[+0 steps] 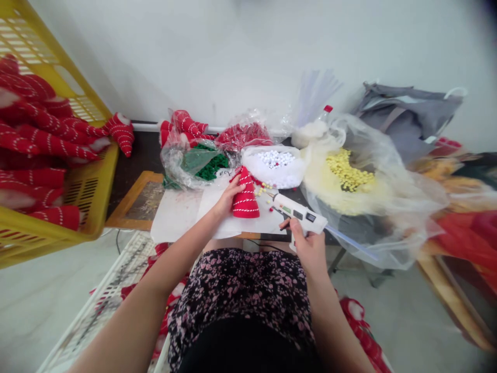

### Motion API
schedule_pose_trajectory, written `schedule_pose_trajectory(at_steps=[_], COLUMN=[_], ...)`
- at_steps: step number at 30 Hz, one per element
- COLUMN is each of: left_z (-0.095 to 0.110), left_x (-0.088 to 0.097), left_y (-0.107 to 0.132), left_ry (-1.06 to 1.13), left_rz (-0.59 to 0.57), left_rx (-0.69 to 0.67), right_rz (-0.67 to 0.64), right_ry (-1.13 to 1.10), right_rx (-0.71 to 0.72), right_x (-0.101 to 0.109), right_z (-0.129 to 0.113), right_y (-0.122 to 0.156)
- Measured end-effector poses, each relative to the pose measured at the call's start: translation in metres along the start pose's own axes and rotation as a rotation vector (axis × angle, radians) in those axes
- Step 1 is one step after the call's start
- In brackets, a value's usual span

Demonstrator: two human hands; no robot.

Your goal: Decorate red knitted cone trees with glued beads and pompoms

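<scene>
My left hand (227, 198) grips a red cone-shaped hat with white stripes (245, 196), holding it upright on a white sheet (182, 215). My right hand (305, 243) is wrapped round the handle of a white hot glue gun (298, 211), whose nozzle points left toward the base of the cone. A few small red and yellow beads (264, 187) lie on the sheet between the cone and the gun.
Open bags behind hold white balls (276, 158), yellow balls (347, 171), green pompoms (212, 163) and red pieces (243, 135). A yellow crate (91, 186) at left is filled with finished red striped hats. A white crate (112, 295) stands on the floor below.
</scene>
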State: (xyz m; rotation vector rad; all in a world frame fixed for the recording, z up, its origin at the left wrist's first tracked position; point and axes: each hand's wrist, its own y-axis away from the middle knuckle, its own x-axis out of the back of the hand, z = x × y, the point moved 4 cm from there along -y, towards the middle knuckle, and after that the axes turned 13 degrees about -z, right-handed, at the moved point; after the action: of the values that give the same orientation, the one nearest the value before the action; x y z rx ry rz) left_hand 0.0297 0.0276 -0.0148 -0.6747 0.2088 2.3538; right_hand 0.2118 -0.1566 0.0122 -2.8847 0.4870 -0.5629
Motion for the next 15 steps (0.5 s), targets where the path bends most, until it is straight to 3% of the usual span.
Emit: schedule_pose_trajectory(at_steps=[6, 15], left_z=[-0.005, -0.004], left_x=[-0.006, -0.008], left_y=[-0.002, -0.003], left_ry=[-0.086, -0.207], left_rz=[-0.125, -0.188], left_rx=[-0.031, -0.055], right_rz=[-0.099, -0.153], right_ry=[0.19, 0.532], right_rx=[0.089, 0.224], right_x=[-0.012, -0.018], right_z=[-0.023, -0.049], right_y=[0.015, 0.02])
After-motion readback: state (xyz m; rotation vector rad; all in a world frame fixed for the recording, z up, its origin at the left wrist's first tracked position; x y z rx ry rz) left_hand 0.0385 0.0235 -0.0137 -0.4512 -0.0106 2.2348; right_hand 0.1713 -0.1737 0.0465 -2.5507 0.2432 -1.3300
